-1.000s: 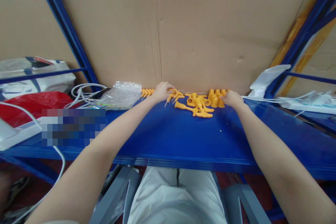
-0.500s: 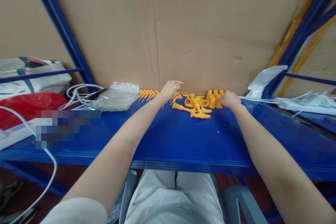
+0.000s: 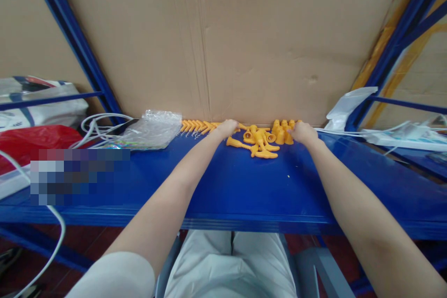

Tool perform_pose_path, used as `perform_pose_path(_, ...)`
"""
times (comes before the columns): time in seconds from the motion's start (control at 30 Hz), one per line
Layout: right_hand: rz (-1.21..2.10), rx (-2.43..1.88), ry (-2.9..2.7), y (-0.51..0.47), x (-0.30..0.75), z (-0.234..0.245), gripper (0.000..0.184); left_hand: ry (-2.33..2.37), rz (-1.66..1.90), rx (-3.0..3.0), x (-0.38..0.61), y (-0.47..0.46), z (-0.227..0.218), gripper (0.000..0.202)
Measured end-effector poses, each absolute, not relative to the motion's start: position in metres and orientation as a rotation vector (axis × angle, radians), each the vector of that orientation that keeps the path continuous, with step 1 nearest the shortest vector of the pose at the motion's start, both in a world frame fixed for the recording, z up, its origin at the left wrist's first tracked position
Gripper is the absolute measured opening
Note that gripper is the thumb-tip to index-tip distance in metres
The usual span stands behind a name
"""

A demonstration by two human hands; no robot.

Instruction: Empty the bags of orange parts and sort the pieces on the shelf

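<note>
My left hand (image 3: pixel 228 128) is low at the back of the table, its fingers closed. An orange-yellow plastic piece (image 3: pixel 241 126) sticks out at its fingertips. To its left runs a row of slim yellow pieces with small metal chains (image 3: pixel 197 126). Between my hands lies a pile of yellow plastic parts (image 3: pixel 259 137), some horn-shaped, some with round openings. My right hand (image 3: pixel 305 133) is curled at the right edge of a cluster of yellow cone-shaped parts (image 3: pixel 279 132). Its fingertips are partly hidden, so what they grip cannot be made out.
A clear plastic bag (image 3: pixel 155 129) lies left of the row, beside white cables (image 3: pixel 101 125) and a red bag (image 3: pixel 38 142). Cardboard (image 3: pixel 261 46) stands behind the blue table (image 3: pixel 251 191). White power strips (image 3: pixel 405 137) and a white packet (image 3: pixel 349 107) are at the right.
My left hand has come down from above the parts, lowering the yellow piece to the table by the row. My right hand stays beside the cone-shaped parts. The view has shifted slightly.
</note>
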State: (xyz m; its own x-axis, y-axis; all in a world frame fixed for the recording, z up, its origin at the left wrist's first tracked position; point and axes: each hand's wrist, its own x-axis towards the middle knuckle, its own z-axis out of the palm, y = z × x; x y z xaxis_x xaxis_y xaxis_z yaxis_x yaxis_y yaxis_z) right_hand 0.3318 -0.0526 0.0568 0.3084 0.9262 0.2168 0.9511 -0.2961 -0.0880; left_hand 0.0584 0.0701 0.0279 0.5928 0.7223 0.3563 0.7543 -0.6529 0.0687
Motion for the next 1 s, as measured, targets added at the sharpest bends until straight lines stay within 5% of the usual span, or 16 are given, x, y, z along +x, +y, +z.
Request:
perform_pose_path(0.2, -0.186, -2.369, -1.731, -0.053, 0.332, 0.057, 0.041, -1.423, -0.148, -2.74, 0.056, 0.077, 0.032, 0.051)
perform_pose_path(0.7, -0.157, -2.37, -1.692, -0.049, 0.334, 0.056, 0.04, -1.44, -0.436, -2.669, 0.077, 0.048, 0.044, 0.042)
perform_pose_path(1.0, -0.184, -2.324, -1.707, -0.046, 0.338, 0.052, 0.039, -1.349, -0.122, -2.785, 0.101, 0.016, 0.05, 0.046)
